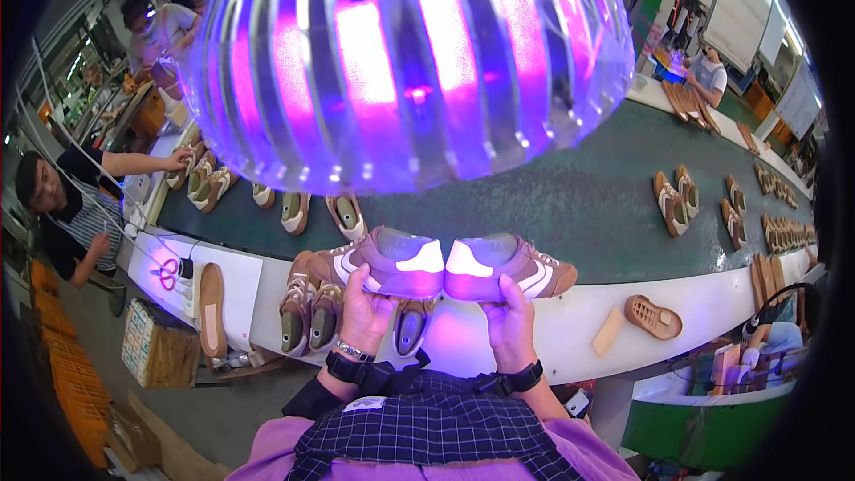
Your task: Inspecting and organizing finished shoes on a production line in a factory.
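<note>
My left hand (363, 313) is closed round a brown sneaker (378, 265) with white side stripes, its thumb on the shoe's side. The matching sneaker (512, 269) is gripped in my right hand (510, 322), thumb up against its side. Both shoes are held level, heel to heel, toes pointing outward, above the white ledge (570, 321). Their pale heel patches face each other at the middle. A ribbed clear lamp (410, 138) glowing purple hangs just beyond and above them. Below my left hand, another shoe (411, 330) stands on the ledge, partly hidden.
A green belt (534, 205) carries several shoes. Left on the ledge are a shoe pair (298, 312), a loose sole (212, 310) and red-handled scissors (163, 274). Rightward lie a brown sole (655, 316) and a beige strip (608, 331). A co-worker (80, 214) reaches toward shoes at left.
</note>
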